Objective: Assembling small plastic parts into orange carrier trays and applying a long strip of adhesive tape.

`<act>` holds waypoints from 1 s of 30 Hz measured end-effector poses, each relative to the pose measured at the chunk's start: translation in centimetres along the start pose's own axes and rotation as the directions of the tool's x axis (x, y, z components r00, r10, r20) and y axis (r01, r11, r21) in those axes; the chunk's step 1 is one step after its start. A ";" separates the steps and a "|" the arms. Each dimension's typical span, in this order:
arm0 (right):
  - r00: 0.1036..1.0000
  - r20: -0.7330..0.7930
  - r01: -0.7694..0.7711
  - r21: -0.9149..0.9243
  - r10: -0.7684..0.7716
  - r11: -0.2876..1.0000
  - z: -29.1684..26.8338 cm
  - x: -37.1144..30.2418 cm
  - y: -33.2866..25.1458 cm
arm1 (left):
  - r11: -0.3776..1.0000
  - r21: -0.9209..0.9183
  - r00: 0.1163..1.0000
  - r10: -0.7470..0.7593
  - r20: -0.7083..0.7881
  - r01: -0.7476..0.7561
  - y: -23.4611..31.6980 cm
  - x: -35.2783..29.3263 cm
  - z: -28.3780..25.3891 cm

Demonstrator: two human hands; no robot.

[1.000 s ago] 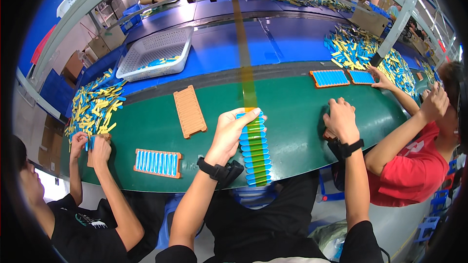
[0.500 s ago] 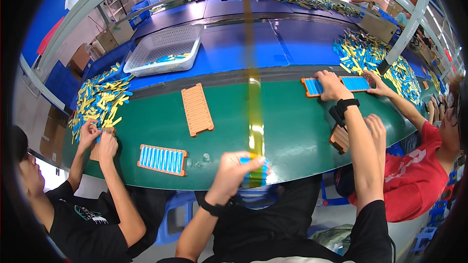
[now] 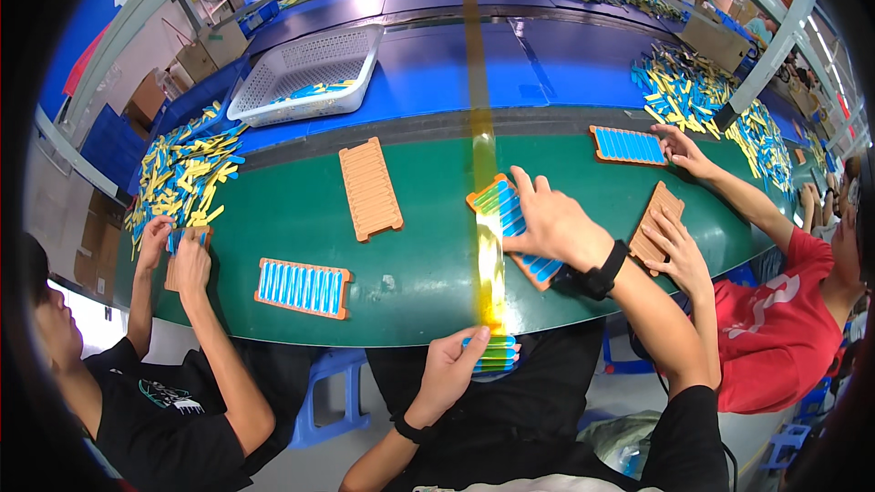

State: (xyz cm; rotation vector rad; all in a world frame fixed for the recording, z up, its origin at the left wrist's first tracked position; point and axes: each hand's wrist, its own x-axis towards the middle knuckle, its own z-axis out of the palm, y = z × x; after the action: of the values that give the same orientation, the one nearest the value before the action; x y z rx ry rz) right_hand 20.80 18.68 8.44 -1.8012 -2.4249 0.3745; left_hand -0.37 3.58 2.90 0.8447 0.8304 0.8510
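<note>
At a green table, with a stick heap at nine o'clock, a filled tray at eight and a bare tray at ten; pinching a strip of taped blue sticks at five between the fingers of the left hand, below yellow tape stretching toward twelve; gripping a loaded tray at three with the fingers of the right hand wide across it.

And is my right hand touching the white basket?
No, your right hand is on an orange tray of blue strips, apart from the white basket farther off to the left.
</note>
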 end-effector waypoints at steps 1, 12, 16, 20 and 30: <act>0.997 0.009 -0.081 0.051 0.080 0.995 0.1 -0.4 -1.1 | 0.997 -0.074 0.999 -0.013 -0.031 0.010 -0.1 -0.1 0.0; 0.968 -0.193 0.212 0.295 -0.159 0.932 -0.9 0.6 4.1 | 0.996 -0.087 0.999 0.031 -0.027 -0.034 -0.6 0.0 -0.4; 0.915 -0.105 0.404 0.263 -0.390 0.876 0.3 1.0 5.3 | 0.995 -0.103 1.000 -0.005 -0.005 0.005 -0.7 0.1 0.7; 0.912 -0.095 0.409 0.271 -0.399 0.871 0.4 0.1 4.9 | 0.981 -0.172 0.996 -0.093 0.011 0.094 -1.6 0.0 1.7; 0.964 -0.191 0.263 0.555 -0.187 0.789 2.2 -4.0 4.7 | 0.974 -0.199 0.989 -0.126 -0.077 0.109 -3.2 0.8 2.8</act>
State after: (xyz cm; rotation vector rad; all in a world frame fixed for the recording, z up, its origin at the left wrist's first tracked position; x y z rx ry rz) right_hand 25.90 15.85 5.42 -1.2169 -2.0847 0.8350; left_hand 3.28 2.22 1.02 0.5836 0.8513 0.8545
